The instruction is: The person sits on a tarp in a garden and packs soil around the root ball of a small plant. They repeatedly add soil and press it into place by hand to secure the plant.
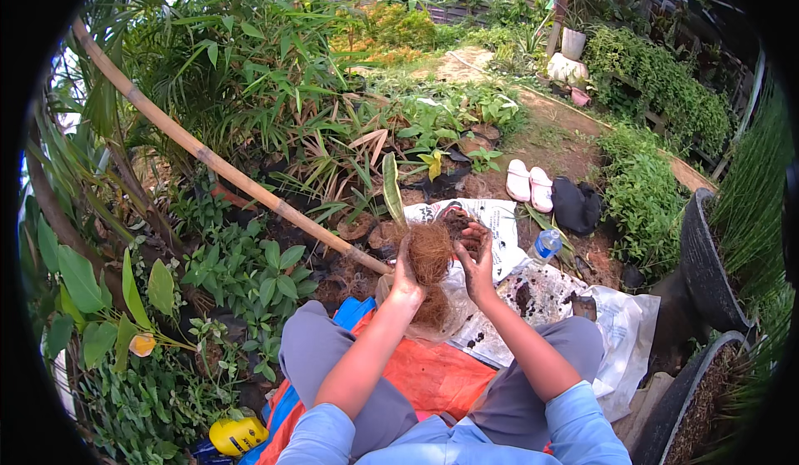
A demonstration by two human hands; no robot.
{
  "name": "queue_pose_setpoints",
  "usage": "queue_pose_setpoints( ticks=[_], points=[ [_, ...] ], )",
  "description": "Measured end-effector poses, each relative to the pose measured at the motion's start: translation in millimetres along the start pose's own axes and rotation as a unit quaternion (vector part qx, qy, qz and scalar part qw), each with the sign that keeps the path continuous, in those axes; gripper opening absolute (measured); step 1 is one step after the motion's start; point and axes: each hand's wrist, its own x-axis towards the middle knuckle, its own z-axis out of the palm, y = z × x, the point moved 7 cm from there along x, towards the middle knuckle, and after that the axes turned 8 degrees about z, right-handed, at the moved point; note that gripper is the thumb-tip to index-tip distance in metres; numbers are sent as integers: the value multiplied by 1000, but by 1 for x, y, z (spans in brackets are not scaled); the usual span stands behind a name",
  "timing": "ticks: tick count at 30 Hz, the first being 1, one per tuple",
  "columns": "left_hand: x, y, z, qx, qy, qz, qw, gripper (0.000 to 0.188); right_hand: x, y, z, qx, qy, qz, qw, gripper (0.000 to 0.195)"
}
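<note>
My left hand (407, 271) is closed around the left side of a ball of brown coconut fibre (429, 254). A snake plant leaf (392, 190) with pale yellow edges rises upright beside the ball's top left. Close to the ball's right side, my right hand (475, 259) has its soiled fingers curled and apart; whether it touches the fibre cannot be told. Dark soil (457, 220) shows just beyond its fingertips. More coconut fibre (431, 307) lies below the ball, on clear plastic.
White sacks (499, 215) with soil crumbs lie ahead and right, bearing a water bottle (545, 245). Pink clogs (529, 184) and a black bag (575, 206) stand beyond. A bamboo pole (249, 184) slants in from the left. Large black pots (711, 265) stand right; an orange tarp (418, 371) lies beneath me.
</note>
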Motion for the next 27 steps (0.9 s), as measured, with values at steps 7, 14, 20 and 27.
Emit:
queue_pose_setpoints(
  ticks=[7,14,20,27],
  points=[
    [-9,-5,-15,120,46,135,982,46,-51,-36,45,-356,0,-206,912,64],
    [-22,-19,-6,188,85,150,967,45,-14,0,10,-136,25,-104,985,49],
    [-28,-23,6,166,79,122,975,41,-3,14,1,140,64,15,988,48],
    [-34,-28,17,171,72,101,977,47,0,48,6,349,-9,235,907,42]
  ],
)
